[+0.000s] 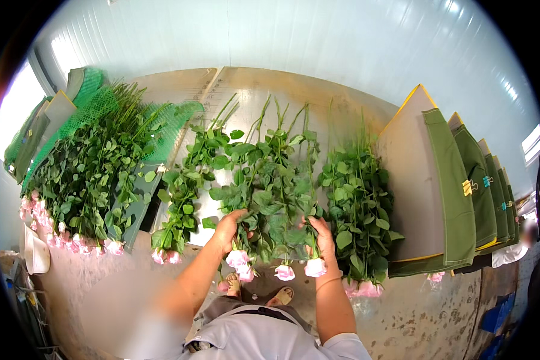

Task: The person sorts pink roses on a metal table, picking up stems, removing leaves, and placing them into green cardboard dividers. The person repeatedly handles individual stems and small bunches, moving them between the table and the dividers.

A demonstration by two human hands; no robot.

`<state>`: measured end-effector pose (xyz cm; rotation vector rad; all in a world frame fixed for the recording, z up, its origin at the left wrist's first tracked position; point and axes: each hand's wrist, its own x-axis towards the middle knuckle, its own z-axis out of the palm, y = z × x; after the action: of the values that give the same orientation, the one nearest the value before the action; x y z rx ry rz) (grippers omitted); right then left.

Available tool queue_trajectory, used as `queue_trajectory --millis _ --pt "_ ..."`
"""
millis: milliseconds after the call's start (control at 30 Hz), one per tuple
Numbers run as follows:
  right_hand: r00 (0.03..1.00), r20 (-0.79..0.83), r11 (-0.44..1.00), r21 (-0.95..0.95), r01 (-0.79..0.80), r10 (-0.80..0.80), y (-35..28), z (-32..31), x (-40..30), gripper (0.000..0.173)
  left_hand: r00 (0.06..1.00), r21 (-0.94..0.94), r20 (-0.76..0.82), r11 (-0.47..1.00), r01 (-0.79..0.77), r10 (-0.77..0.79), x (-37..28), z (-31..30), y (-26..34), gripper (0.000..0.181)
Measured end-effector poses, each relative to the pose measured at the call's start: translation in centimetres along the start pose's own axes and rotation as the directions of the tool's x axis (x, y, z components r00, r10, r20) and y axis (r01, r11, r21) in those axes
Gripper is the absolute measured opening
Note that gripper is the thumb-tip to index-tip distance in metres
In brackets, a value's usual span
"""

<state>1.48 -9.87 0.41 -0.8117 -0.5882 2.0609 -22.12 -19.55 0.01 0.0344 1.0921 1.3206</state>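
Observation:
My left hand (pixel 228 230) curls around leafy stems at the left of the middle group of pink roses (pixel 270 193), just above two or three blooms (pixel 238 261). My right hand (pixel 322 236) grips stems at the right side of the same group, close above a pale pink bloom (pixel 315 267). Foliage hides most of my fingers. The stems lie on a metal-topped table (pixel 213 177), cut ends away from me, with the blooms hanging past its near edge. A smaller rose bunch (pixel 180 211) lies left of my hands, and a fuller rose bunch (pixel 357 202) lies to the right.
A large rose heap (pixel 90 175) on green netting (pixel 182 123) covers the table's left end. At right stand several boards with green cloth covers (pixel 454 189) and binder clips (pixel 468 187). A white bucket (pixel 37 252) is at left. Another person (pixel 513 254) appears far right.

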Motion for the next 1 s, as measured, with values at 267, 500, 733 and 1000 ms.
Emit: queue_trajectory --millis 267,500,733,1000 --pt "0.994 -0.054 0.954 -0.281 -0.107 0.096 0.2 0.3 0.8 0.034 0.515 0.921 0.281 -0.077 -0.382 0.810 -1.9 1.7 0.0 0.026" --pt "0.994 0.079 0.979 -0.182 0.089 -0.076 -6.2 3.7 0.7 0.025 0.903 0.895 0.363 -0.357 -0.269 0.230 -1.7 8.0 -5.2 0.058" --pt "0.996 0.090 0.929 -0.369 0.024 0.010 -4.4 -1.2 0.4 0.026 0.877 0.965 0.253 -0.049 -0.256 0.408 -1.1 6.6 -5.8 0.077" --pt "0.943 0.333 0.999 -0.042 0.013 0.002 -9.2 5.0 0.0 0.038 0.967 0.013 0.209 0.988 -0.152 0.146 -6.6 10.9 5.1 0.024"
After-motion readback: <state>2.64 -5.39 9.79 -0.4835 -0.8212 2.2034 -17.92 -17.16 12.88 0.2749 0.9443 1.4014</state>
